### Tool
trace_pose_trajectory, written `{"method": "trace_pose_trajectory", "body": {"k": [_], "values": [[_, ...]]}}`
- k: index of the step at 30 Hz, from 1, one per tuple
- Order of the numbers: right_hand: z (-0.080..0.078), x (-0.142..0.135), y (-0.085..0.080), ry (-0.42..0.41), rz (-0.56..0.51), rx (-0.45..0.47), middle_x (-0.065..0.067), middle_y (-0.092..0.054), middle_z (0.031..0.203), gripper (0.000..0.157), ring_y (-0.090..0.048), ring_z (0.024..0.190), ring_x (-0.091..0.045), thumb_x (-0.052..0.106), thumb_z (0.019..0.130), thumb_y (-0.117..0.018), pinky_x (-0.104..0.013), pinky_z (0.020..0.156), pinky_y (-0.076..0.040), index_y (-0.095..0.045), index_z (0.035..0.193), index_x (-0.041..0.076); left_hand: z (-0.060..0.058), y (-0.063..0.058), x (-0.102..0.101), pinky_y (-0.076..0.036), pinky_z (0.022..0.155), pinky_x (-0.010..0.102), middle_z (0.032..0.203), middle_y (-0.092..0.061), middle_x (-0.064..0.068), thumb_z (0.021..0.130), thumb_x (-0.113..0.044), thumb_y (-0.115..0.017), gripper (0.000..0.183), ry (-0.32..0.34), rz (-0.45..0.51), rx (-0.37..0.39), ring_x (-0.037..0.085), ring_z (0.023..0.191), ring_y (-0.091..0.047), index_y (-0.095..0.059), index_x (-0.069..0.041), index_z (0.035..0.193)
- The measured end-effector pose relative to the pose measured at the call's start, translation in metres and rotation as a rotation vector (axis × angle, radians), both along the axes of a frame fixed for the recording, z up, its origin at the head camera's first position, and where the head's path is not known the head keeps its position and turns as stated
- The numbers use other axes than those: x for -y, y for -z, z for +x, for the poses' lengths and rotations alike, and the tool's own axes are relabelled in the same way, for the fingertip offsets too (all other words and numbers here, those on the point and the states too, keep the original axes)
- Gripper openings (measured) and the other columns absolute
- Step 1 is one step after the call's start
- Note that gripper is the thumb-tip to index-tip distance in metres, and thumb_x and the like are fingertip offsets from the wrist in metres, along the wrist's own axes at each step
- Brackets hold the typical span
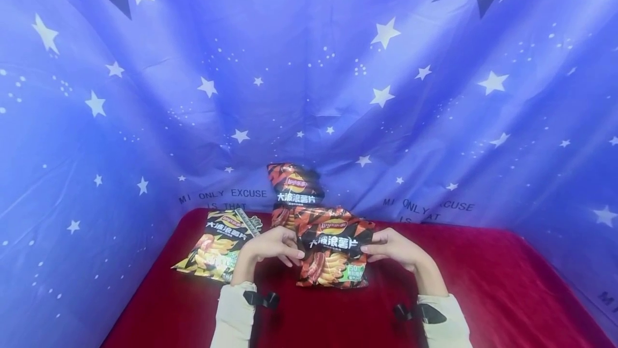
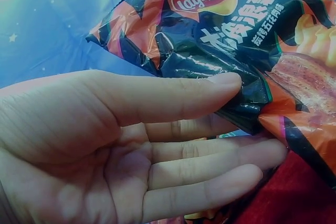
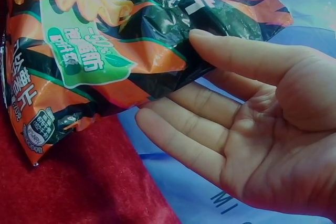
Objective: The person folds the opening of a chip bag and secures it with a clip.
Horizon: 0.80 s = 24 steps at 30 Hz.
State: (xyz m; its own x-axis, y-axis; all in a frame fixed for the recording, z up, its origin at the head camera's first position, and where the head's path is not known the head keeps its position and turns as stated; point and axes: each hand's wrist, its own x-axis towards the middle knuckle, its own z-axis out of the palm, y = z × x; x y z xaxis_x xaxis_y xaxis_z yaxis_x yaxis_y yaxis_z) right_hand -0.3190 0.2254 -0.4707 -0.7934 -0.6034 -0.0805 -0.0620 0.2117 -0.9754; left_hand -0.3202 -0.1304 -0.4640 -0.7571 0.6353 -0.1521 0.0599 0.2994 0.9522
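Note:
An orange-and-black bag of potato chips (image 1: 333,246) is held upright between both hands. My left hand (image 1: 277,246) grips its left edge, thumb on the printed front and the other fingers behind, as the left wrist view shows. On the opposite edge my right hand (image 1: 396,249) pinches the bag in the same way; in the right wrist view its thumb (image 3: 236,51) presses the front. A second orange-and-black chip bag (image 1: 295,184) stands just behind, its lower part partly hidden. To the left lies a yellow-and-black chip bag (image 1: 214,246), partly covered by the left forearm.
A dark red cloth (image 1: 483,283) covers the table. Blue fabric with white stars (image 1: 309,69) hangs behind it and along the sides. Black straps (image 1: 260,298) are worn around both wrists over light sleeves.

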Motion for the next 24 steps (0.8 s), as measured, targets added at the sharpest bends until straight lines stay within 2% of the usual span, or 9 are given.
{"method": "trace_pose_trajectory", "body": {"k": [3,6,11,16,20,24], "values": [[0.0007,-0.0002,-0.0003,0.006,0.002,-0.011,-0.019,-0.075,0.105,0.035,-0.074,0.090,-0.013,0.005,0.096,-0.066,-0.051,0.090,-0.059,-0.062,0.116,-0.023,0.0001,0.0002,-0.0006,-0.063,0.076,0.050,0.089,-0.076,0.021,0.093,-0.006,-0.070,0.021,-0.003,-0.001,0.000,0.039,0.088,-0.076,-0.053,-0.004,0.080],[0.0015,-0.0007,-0.0015,0.012,0.015,-0.027,-0.017,-0.076,0.105,0.034,-0.074,0.090,-0.012,0.006,0.096,-0.066,-0.049,0.090,-0.059,-0.063,0.116,-0.022,-0.0002,0.0012,-0.0012,-0.063,0.076,0.051,0.089,-0.076,0.020,0.093,-0.006,-0.070,0.018,-0.008,-0.004,-0.006,0.037,0.087,-0.076,-0.056,-0.002,0.083],[0.0021,-0.0010,-0.0047,0.013,0.030,-0.045,-0.020,-0.075,0.108,0.038,-0.074,0.093,-0.013,0.010,0.098,-0.066,-0.054,0.094,-0.057,-0.062,0.121,-0.020,-0.0002,0.0014,-0.0014,-0.063,0.078,0.049,0.086,-0.072,0.011,0.092,-0.007,-0.072,0.017,-0.039,-0.004,-0.042,0.032,0.087,-0.076,-0.060,0.003,0.086],[0.0006,-0.0035,-0.0051,0.019,0.030,-0.049,-0.025,-0.073,0.116,0.042,-0.074,0.099,-0.014,0.012,0.099,-0.064,-0.053,0.096,-0.056,-0.058,0.128,-0.018,-0.0011,-0.0002,-0.0016,-0.063,0.081,0.043,0.084,-0.068,0.005,0.091,-0.010,-0.075,0.018,-0.096,0.002,-0.095,0.030,0.088,-0.074,-0.060,-0.001,0.085],[0.0008,-0.0067,-0.0063,0.065,0.034,-0.067,-0.026,-0.072,0.118,0.044,-0.074,0.101,-0.016,0.014,0.100,-0.064,-0.049,0.096,-0.057,-0.057,0.131,-0.017,-0.0014,-0.0025,-0.0020,-0.061,0.084,0.037,0.086,-0.068,0.005,0.089,-0.016,-0.077,0.024,-0.185,0.006,-0.171,0.022,0.088,-0.070,-0.058,-0.003,0.083],[0.0017,-0.0079,-0.0095,0.129,0.026,-0.096,-0.030,-0.069,0.121,0.046,-0.075,0.103,-0.022,0.016,0.100,-0.064,-0.052,0.098,-0.055,-0.057,0.132,-0.016,0.0012,-0.0082,-0.0036,-0.057,0.092,0.041,0.106,-0.069,0.013,0.087,-0.021,-0.079,0.030,-0.324,0.039,-0.230,0.024,0.101,-0.068,-0.066,0.001,0.102]]}}
